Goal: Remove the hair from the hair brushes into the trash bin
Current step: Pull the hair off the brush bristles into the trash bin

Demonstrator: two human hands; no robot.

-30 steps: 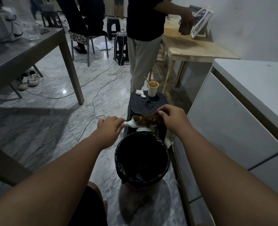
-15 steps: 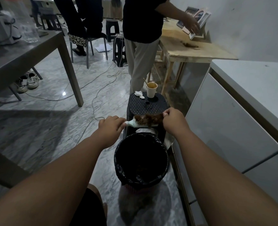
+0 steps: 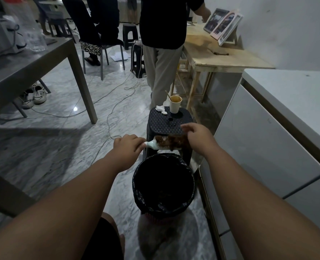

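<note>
My left hand (image 3: pixel 127 146) grips the handle of a white hair brush (image 3: pixel 156 145), held level just above the far rim of the trash bin (image 3: pixel 136 182). The bin is round and lined with a black bag. A thick clump of brown hair (image 3: pixel 176 142) covers the brush's right end. My right hand (image 3: pixel 198 136) is at that end, its fingers pinching the hair. Bare white bristles show near the handle.
A black plastic stool (image 3: pixel 164 124) stands just behind the bin, carrying a paper cup (image 3: pixel 175 104) and a crumpled tissue (image 3: pixel 161 109). A person (image 3: pixel 163 53) stands beyond it by a wooden table (image 3: pixel 221 55). White cabinets (image 3: pixel 268 147) run along my right. Cables lie across the marble floor on the left.
My right hand has risen a little at the brush's end, drawing the hair to the right, so bristles near the handle are bare. The person behind has taken a hand off the picture frames.
</note>
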